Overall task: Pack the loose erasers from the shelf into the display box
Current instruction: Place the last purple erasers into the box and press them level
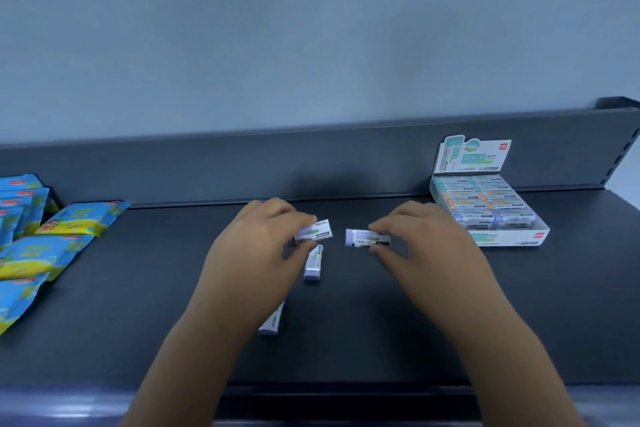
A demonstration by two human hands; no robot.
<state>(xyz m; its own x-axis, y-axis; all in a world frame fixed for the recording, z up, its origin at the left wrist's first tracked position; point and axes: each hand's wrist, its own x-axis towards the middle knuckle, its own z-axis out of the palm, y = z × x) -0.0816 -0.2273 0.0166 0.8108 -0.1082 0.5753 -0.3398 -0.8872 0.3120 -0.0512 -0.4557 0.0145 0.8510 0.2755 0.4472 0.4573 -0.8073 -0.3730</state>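
Closest to us, the left arm (183, 357) and the right arm (512, 350) reach over the dark shelf (381, 340). The left hand (256, 243) pinches one eraser (316, 230) between thumb and fingers. The right hand (429, 246) pinches a second eraser (363, 238) the same way. Taking one in each hand probably means fewer trips to the box. I cannot tell if these two are lifted off the shelf yet. A third eraser (313, 263) lies flat just below the left hand. A fourth eraser (272, 322) peeks out from under the left arm. The display box (509, 242) stands open at the right, near the right hand, so it is easy to reach, and its rows look almost full. Blue packets (52, 253) lie far left, out of the way.
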